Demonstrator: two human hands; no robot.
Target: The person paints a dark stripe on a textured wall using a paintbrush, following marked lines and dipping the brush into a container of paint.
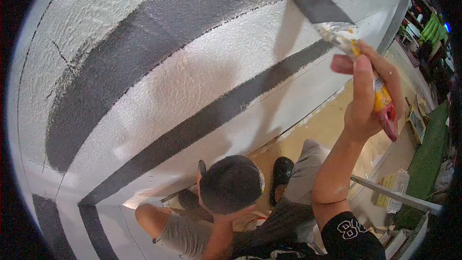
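1. On my left, the white wall (178,84) carries a broad, curved dark grey band (120,53), with a narrower dark grey band (192,130) slanting up below it.
2. Low in the middle, my left hand (226,216) grasps a round container (263,183) of dark paint (230,184), thumb up its left side; my other fingers are mostly hidden.
3. Just right of that sits a black shoe (282,175).
4. Higher up, the paintbrush (338,31) points its dark bristles at the broad band's upper end; I cannot tell whether they touch.
5. My right hand (369,86) grips its handle, fingers wrapped round.
6. Farther right, below, a metal bar (394,195) slants down.
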